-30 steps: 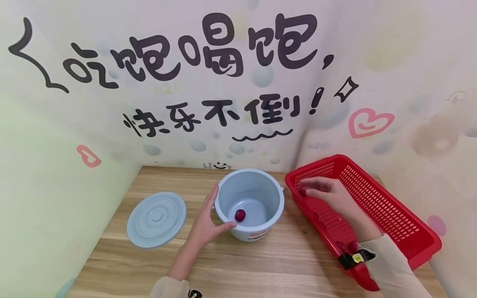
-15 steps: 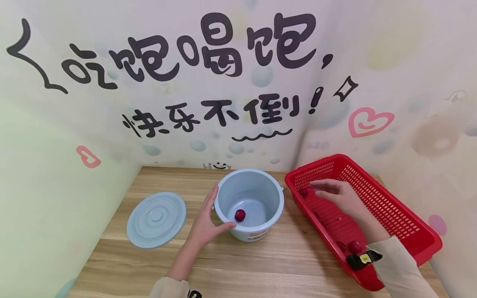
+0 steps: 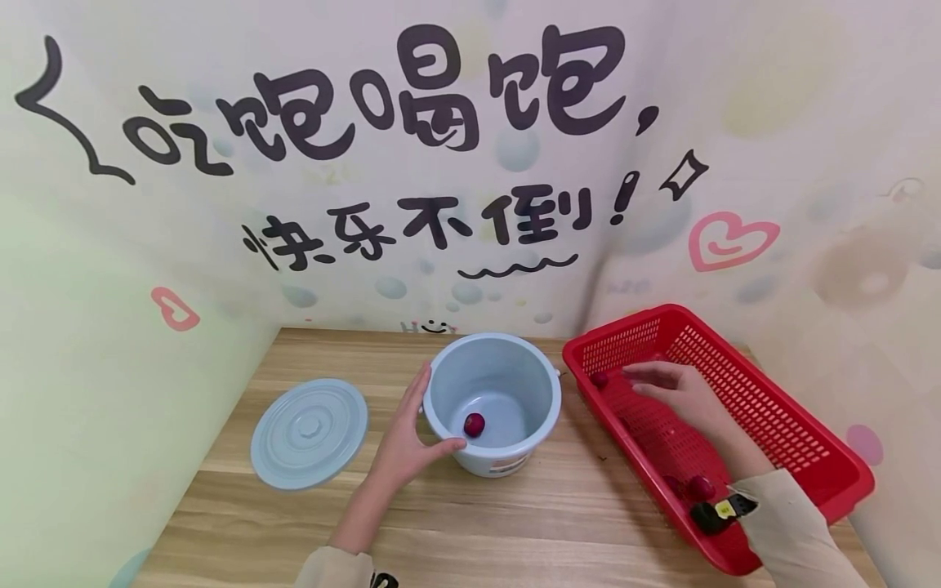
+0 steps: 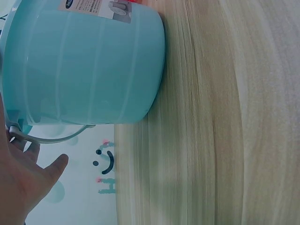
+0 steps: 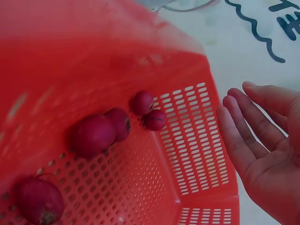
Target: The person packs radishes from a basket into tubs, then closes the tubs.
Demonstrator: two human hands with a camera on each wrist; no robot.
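My left hand [image 3: 408, 449] rests at the near-left rim of a light blue bucket [image 3: 488, 465], thumb and fingers spread straight. One round dark red radish [image 3: 474, 424] lies on the bucket's floor. Over the red slotted basket [image 3: 845, 490] hovers my right hand [image 3: 680, 396], fingers loosely extended and holding nothing. A radish [image 3: 599, 379] sits in the basket's far-left corner, left of those fingertips. The right wrist view shows several radishes [image 5: 96, 136] along the basket's side; the lowest radish [image 5: 41, 200] has a thin tail.
A light blue lid [image 3: 309, 433] lies flat on the wooden table [image 3: 500, 531], left of the bucket. The bucket's thin handle [image 4: 56, 139] hangs down its side. A printed wall [image 3: 434, 294] stands close behind the table.
My right hand has drawn back to the right from the basket's far-left corner, uncovering the radish there. The left hand and bucket have stayed put.
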